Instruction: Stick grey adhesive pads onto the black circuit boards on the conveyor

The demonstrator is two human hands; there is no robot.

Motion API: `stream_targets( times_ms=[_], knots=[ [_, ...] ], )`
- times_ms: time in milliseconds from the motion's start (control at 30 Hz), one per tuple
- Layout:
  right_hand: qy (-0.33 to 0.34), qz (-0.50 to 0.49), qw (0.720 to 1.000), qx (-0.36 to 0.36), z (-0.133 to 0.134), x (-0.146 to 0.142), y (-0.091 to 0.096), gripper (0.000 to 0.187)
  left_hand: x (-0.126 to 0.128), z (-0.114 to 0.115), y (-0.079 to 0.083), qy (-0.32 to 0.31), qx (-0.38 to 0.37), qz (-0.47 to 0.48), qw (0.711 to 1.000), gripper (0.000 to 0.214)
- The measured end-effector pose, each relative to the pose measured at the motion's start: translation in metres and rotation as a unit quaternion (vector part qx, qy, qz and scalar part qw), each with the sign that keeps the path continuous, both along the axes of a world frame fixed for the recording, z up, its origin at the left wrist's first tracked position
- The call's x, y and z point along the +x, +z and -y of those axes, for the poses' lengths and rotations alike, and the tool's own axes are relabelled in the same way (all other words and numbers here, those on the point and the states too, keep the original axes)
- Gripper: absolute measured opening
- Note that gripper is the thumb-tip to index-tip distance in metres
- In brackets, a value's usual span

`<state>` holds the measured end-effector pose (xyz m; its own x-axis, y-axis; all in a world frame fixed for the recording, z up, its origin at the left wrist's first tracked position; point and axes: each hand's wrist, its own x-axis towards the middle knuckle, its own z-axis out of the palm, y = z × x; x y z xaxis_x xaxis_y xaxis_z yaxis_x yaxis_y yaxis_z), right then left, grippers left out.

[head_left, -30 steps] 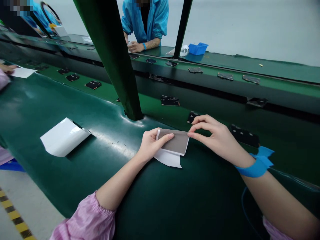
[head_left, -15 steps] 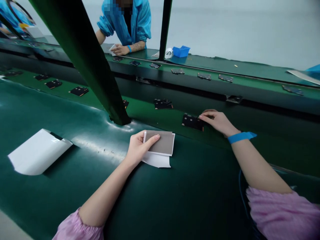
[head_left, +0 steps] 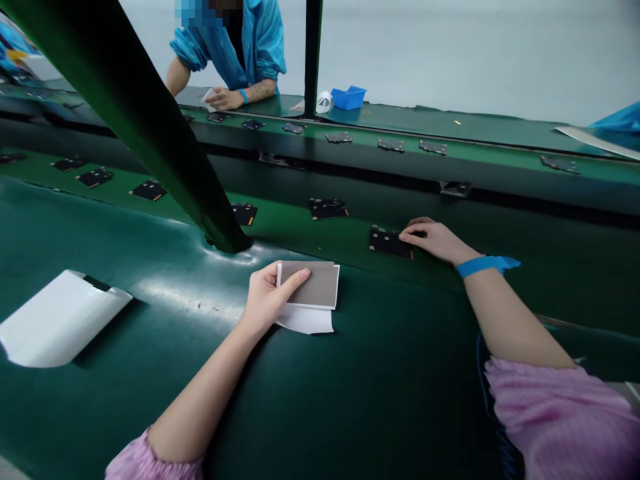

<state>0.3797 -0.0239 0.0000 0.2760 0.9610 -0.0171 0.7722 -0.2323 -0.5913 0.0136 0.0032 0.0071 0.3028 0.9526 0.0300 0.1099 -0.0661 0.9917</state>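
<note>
My left hand (head_left: pixel 267 293) is closed around a thin stack of grey-faced sheets (head_left: pixel 317 285) with white borders, its thumb lying across the top. From under the stack a loose white paper flap (head_left: pixel 306 319) hangs down. Farther right, my right hand (head_left: pixel 435 241) has thumb and forefinger pinched together at the right part of a flat black circuit board (head_left: pixel 387 243). Whatever lies between those fingertips, if anything, is too small to make out. The board rests flat on the green strip (head_left: pixel 280 230), and another black board (head_left: pixel 329 209) lies to its left.
A dark green post (head_left: pixel 200 180) slants up left of my hands. On the bench at left lies a curved white sheet (head_left: pixel 65 320). More boards (head_left: pixel 95 177) line both strips. Across from me, a person in blue (head_left: pixel 230 47) works near a blue bin (head_left: pixel 349 98).
The view has shifted, so the bench things sit farther left. Relative to the post, the near boards have moved right, and my right hand has stayed at the same board. My left hand keeps its hold.
</note>
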Motion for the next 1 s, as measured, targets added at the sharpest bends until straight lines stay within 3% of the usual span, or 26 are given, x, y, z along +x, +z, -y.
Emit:
stream_targets(
  times_ms=[167, 300, 367, 500, 633, 833, 1000],
  knots=[
    [-0.078, -0.052, 0.995, 0.044, 0.006, 0.013, -0.005, 0.066, 0.000, 0.000, 0.000, -0.005, 0.001, 0.001, 1.000, 0.027],
    [-0.139, -0.064, 0.986, 0.071, 0.010, -0.006, 0.012, 0.042, 0.002, 0.000, 0.001, -0.009, 0.005, 0.000, 1.000, 0.028],
    [-0.092, -0.041, 0.989, 0.105, 0.010, -0.037, 0.024, 0.036, 0.002, 0.001, 0.002, -0.012, 0.006, -0.001, 1.000, 0.029],
    [0.107, -0.069, 0.982, 0.138, 0.012, -0.116, 0.043, 0.031, 0.003, 0.001, 0.002, -0.010, 0.010, -0.003, 1.000, 0.029],
    [0.177, -0.098, 0.974, 0.100, 0.017, -0.160, 0.051, 0.028, 0.003, 0.000, -0.001, -0.021, 0.012, 0.007, 1.000, 0.029],
    [0.172, -0.086, 0.976, 0.105, 0.023, -0.162, 0.053, 0.030, 0.002, 0.000, -0.004, -0.037, 0.012, 0.015, 0.999, 0.028],
    [0.087, -0.048, 0.984, 0.149, -0.001, -0.118, 0.050, 0.034, 0.002, 0.000, -0.003, -0.041, -0.015, 0.023, 0.999, 0.027]
  ],
)
